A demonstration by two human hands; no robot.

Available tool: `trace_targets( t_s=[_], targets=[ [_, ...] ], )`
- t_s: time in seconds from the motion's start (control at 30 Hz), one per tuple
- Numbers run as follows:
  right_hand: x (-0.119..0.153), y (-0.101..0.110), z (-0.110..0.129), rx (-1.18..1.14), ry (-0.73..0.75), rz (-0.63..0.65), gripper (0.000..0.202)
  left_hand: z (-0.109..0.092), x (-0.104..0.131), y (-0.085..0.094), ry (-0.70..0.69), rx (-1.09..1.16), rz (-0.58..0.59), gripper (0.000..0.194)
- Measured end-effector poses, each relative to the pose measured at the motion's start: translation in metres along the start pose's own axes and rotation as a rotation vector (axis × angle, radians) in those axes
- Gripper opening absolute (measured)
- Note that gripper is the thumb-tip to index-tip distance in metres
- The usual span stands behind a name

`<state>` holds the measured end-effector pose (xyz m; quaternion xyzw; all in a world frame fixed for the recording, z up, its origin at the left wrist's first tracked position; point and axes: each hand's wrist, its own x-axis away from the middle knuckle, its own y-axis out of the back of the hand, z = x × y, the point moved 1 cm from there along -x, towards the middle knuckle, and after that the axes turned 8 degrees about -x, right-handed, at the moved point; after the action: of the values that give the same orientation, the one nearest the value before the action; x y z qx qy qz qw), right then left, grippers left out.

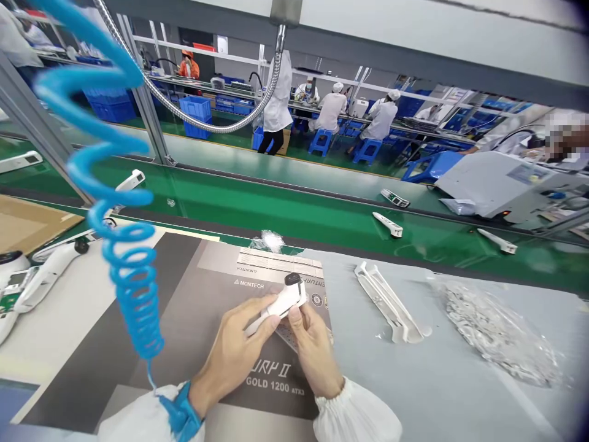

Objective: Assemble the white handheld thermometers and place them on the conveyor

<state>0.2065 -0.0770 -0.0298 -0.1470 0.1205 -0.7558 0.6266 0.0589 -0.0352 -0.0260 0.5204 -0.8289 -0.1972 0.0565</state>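
Note:
A slim white handheld device with a black round tip (286, 299) is held in front of me, tip end up and away. My left hand (237, 344) is wrapped round its lower body, thumb along the near side. My right hand (316, 350) pinches it near the black tip; its curled fingers are partly hidden. A blue strap (181, 411) circles my left wrist. Beneath both hands lies a dark grey printed cardboard sheet (151, 331). To the right, white plastic shell pieces (391, 304) rest on the grey mat (368, 374).
A clear bag of small white parts (501, 331) lies at right. A coiled blue cord (131, 264) hangs at left, near white devices (48, 276). Beyond runs a green conveyor belt (276, 202) carrying several white pieces. A metal hose (221, 127) loops overhead. People in white work behind.

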Motion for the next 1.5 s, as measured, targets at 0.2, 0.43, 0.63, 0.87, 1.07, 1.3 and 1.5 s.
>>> trace_targets(
  t_s=[0.2, 0.43, 0.63, 0.87, 1.07, 1.3, 1.5],
  targets=[
    [-0.006, -0.009, 0.001, -0.191, -0.084, -0.184, 0.052, 0.004, 0.010, -0.010, -0.251, -0.398, -0.080, 0.038],
    [-0.023, -0.018, 0.001, -0.730, -0.375, -0.378, 0.062, 0.018, 0.023, -0.017, -0.406, -0.985, 0.090, 0.048],
    [-0.019, -0.027, 0.001, -0.742, -0.343, -0.090, 0.036, 0.029, 0.006, 0.018, -0.346, -0.936, 0.142, 0.042],
    [-0.008, -0.031, -0.020, -0.558, -0.297, -0.120, 0.032, 0.003, 0.003, -0.009, -0.252, -0.589, -0.192, 0.034],
    [-0.017, -0.034, -0.018, -0.501, -0.292, -0.103, 0.037, 0.002, -0.002, -0.004, -0.141, -0.511, -0.111, 0.033],
    [-0.022, 0.018, -0.018, 0.349, -0.056, -0.291, 0.048, 0.010, -0.112, 0.094, 0.256, -0.604, 0.222, 0.037],
    [-0.018, 0.049, -0.043, 0.655, -0.062, -0.304, 0.052, 0.022, -0.230, 0.116, 0.312, -0.779, -0.050, 0.036]
  ],
)
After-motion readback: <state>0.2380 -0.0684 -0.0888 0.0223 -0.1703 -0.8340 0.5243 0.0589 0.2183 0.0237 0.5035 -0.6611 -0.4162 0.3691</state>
